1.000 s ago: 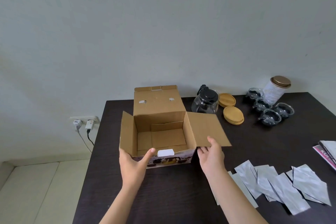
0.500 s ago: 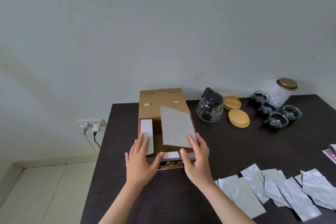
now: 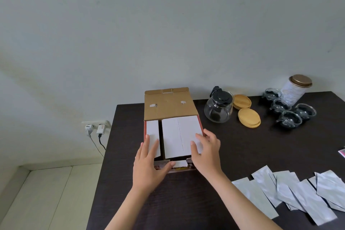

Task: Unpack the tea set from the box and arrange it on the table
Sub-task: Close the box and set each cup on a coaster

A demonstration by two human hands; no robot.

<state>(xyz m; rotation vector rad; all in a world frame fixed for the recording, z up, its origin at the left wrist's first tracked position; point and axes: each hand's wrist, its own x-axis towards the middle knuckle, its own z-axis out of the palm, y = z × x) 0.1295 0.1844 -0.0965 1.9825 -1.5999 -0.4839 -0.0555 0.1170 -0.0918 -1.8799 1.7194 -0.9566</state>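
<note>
The cardboard box (image 3: 169,105) stands on the dark table (image 3: 242,151), its two white side flaps folded down over the opening and its brown lid flap still raised at the back. My left hand (image 3: 149,164) presses flat on the narrow left flap. My right hand (image 3: 206,152) presses with straight fingers on the wide right flap. Right of the box stand a glass teapot (image 3: 218,107) with a black lid, two stacks of wooden coasters (image 3: 249,117), several glass cups (image 3: 289,113) and a tall tin (image 3: 296,88) with a bronze lid.
Several silver foil packets (image 3: 291,194) lie spread at the table's front right. A pink-edged booklet (image 3: 342,153) pokes in at the right edge. Left of the table, a wall socket (image 3: 96,127) holds two plugs with cables. The floor lies below on the left.
Both side flaps of the box, spread open a second ago, have been folded down over the opening. My hands moved from the flaps' edges onto their tops.
</note>
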